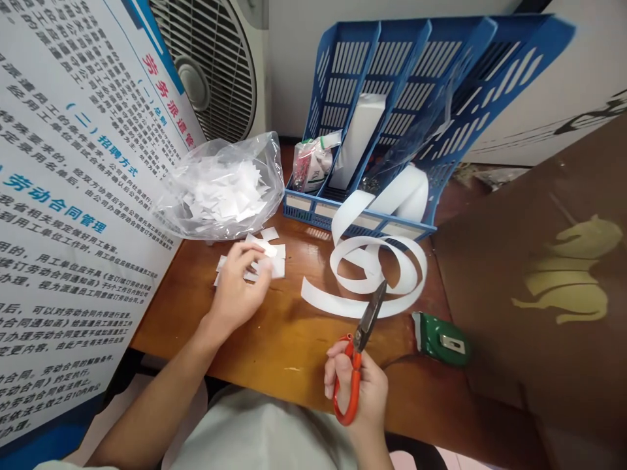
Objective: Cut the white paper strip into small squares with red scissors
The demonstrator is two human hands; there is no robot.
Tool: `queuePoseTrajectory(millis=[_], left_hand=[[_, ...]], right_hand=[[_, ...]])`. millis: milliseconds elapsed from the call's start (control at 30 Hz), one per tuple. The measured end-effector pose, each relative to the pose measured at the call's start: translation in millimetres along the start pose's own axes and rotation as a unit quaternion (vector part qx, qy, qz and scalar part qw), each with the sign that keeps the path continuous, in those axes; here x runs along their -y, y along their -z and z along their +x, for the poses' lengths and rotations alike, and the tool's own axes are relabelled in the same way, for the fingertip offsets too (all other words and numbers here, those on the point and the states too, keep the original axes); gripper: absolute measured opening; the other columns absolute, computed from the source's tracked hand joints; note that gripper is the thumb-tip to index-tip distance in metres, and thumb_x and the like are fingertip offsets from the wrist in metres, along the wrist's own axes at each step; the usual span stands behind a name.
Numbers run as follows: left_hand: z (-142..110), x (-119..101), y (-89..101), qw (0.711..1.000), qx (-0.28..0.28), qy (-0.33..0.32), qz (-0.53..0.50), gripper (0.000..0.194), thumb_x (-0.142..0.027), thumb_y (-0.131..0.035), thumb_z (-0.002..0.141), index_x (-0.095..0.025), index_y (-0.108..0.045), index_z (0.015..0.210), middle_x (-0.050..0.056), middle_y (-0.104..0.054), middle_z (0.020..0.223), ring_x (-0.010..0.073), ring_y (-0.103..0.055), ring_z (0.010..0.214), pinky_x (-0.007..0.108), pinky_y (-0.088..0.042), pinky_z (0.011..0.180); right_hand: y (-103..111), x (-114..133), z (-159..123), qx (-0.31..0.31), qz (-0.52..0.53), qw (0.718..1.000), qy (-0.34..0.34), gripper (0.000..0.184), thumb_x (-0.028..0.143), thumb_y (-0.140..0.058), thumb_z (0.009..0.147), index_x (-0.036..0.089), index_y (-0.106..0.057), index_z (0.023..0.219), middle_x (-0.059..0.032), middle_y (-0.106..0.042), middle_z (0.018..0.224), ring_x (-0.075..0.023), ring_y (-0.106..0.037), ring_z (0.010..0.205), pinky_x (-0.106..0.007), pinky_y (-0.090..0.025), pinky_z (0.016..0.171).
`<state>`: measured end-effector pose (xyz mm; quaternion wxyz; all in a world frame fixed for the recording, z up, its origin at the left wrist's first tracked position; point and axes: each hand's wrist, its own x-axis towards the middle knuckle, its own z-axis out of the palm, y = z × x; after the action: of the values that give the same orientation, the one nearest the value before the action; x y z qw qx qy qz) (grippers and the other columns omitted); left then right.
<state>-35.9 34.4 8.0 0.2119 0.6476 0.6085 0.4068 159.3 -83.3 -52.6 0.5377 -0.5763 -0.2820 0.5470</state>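
Sat at a brown wooden table [294,339], glossy, worn pale at the near edge. Left hand [240,287] at 10 o'clock of the right, fingers [257,251] curled over a small white slip [267,248] and pinching it above a loose heap of slips [274,264] on the wood. Right hand [360,391] near the front edge, fingers threaded through the orange handles of scissors [360,346], gripped firmly, blades nearly closed and aimed toward 1 o'clock, tips touching a long white paper strip [377,274]. Strip coiled in loops at table centre, running up into a blue file rack [392,117] at 12 o'clock. Held in the rack: a white box [360,137] and a small packet [311,166]. At 11 o'clock, a clear plastic bag [223,186] stuffed with cut white pieces. Green stapler [441,339] lay at 3 o'clock of the scissors, well apart from both hands. Leaned along the left side, a big poster [63,196] with blue and black print. Behind it, a white fan [215,59] against a pale wall. At right, a brown board [539,294] with a yellowish figure.
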Motion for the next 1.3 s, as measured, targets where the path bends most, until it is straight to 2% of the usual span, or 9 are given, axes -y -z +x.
queuePoseTrajectory(millis=[133, 267, 367, 467, 633, 867, 967, 1133, 1300], left_hand=[[-9.8, -20.2, -14.5, 0.968, 0.180, 0.091, -0.149, 0.018, -0.031, -0.064, 0.092, -0.020, -0.074, 0.083, 0.013, -0.056, 0.140, 0.0251, -0.064, 0.122, 0.029, -0.060, 0.085], [-7.4, -24.5, -27.8, 0.960, 0.217, 0.077, -0.162, 0.018, -0.034, -0.068, 0.091, -0.021, -0.079, 0.087, 0.014, -0.054, 0.146, 0.0306, -0.053, 0.140, 0.031, -0.058, 0.090], [-4.5, -20.8, -31.5, 0.962, 0.230, 0.078, -0.127, 0.020, -0.035, -0.067, 0.090, -0.020, -0.080, 0.086, 0.014, -0.064, 0.134, 0.0299, -0.066, 0.121, 0.035, -0.058, 0.087], [-7.0, -13.9, -30.3, 0.960, 0.231, 0.103, -0.120, 0.024, -0.035, -0.064, 0.092, -0.018, -0.078, 0.082, 0.010, -0.077, 0.102, 0.0248, -0.071, 0.092, 0.036, -0.055, 0.086], [-30.6, -5.9, -27.9, 0.943, 0.235, 0.147, -0.186, 0.031, -0.042, -0.061, 0.095, -0.016, -0.073, 0.081, 0.004, -0.073, 0.079, 0.0181, -0.064, 0.074, 0.028, -0.051, 0.073], [-71.5, -11.9, -33.9, 0.888, 0.249, 0.221, -0.317, 0.028, -0.041, -0.070, 0.092, -0.016, -0.075, 0.082, 0.005, -0.072, 0.090, 0.0161, -0.062, 0.083, 0.025, -0.048, 0.078], [-78.5, -15.5, -35.6, 0.886, 0.242, 0.231, -0.321, 0.026, -0.040, -0.071, 0.091, -0.016, -0.077, 0.083, 0.006, -0.071, 0.095, 0.0172, -0.063, 0.086, 0.026, -0.049, 0.079], [-78.6, -20.4, -38.4, 0.900, 0.203, 0.250, -0.294, 0.021, -0.036, -0.074, 0.087, -0.017, -0.080, 0.082, 0.011, -0.065, 0.128, 0.0200, -0.068, 0.099, 0.026, -0.052, 0.077], [-79.1, -20.7, -46.0, 0.900, 0.203, 0.248, -0.296, 0.023, -0.037, -0.074, 0.088, -0.015, -0.081, 0.086, 0.009, -0.076, 0.091, 0.0173, -0.067, 0.079, 0.026, -0.051, 0.071]], right_hand=[[-1.7, 1.5, -0.2, -0.002, 0.000, 1.000, -0.003, 0.050, 0.066, -0.077, 0.080, 0.018, -0.060, 0.080, 0.0054, -0.051, 0.048, -0.0078, -0.043, 0.035, -0.020, -0.031, 0.037], [-2.7, 1.5, -0.5, -0.005, 0.001, 1.000, -0.007, 0.049, 0.064, -0.077, 0.081, 0.018, -0.060, 0.080, 0.0053, -0.052, 0.049, -0.0077, -0.043, 0.036, -0.019, -0.032, 0.037], [-3.0, 0.7, -0.6, -0.007, 0.005, 1.000, -0.006, 0.048, 0.064, -0.077, 0.081, 0.018, -0.060, 0.079, 0.0054, -0.051, 0.050, -0.0081, -0.043, 0.035, -0.020, -0.033, 0.037], [-3.3, 0.2, -0.6, -0.013, 0.011, 1.000, -0.004, 0.048, 0.063, -0.077, 0.081, 0.018, -0.060, 0.079, 0.0058, -0.051, 0.049, -0.0078, -0.043, 0.035, -0.019, -0.032, 0.037], [-8.8, 2.7, 1.4, -0.045, 0.013, 0.999, 0.005, 0.048, 0.061, -0.078, 0.083, 0.018, -0.058, 0.081, 0.0029, -0.061, 0.058, -0.0069, -0.047, 0.038, -0.019, -0.039, 0.041], [-21.8, 6.6, 7.5, -0.129, 0.006, 0.990, 0.054, 0.047, 0.043, -0.087, 0.079, 0.021, -0.046, 0.076, 0.0062, -0.062, 0.062, -0.0074, -0.053, 0.038, -0.019, -0.042, 0.041], [-21.2, 3.7, 8.0, -0.141, 0.020, 0.987, 0.077, 0.044, 0.037, -0.088, 0.080, 0.021, -0.047, 0.078, 0.0081, -0.059, 0.061, -0.0077, -0.055, 0.038, -0.019, -0.045, 0.043], [-19.0, 0.0, 7.5, -0.147, 0.009, 0.983, 0.113, 0.042, 0.033, -0.086, 0.082, 0.021, -0.046, 0.076, 0.0104, -0.055, 0.055, -0.0077, -0.055, 0.038, -0.019, -0.046, 0.045], [-19.1, 2.2, 7.0, -0.143, 0.015, 0.982, 0.125, 0.040, 0.032, -0.084, 0.085, 0.021, -0.046, 0.077, 0.0105, -0.055, 0.051, -0.0079, -0.055, 0.037, -0.019, -0.046, 0.046]])
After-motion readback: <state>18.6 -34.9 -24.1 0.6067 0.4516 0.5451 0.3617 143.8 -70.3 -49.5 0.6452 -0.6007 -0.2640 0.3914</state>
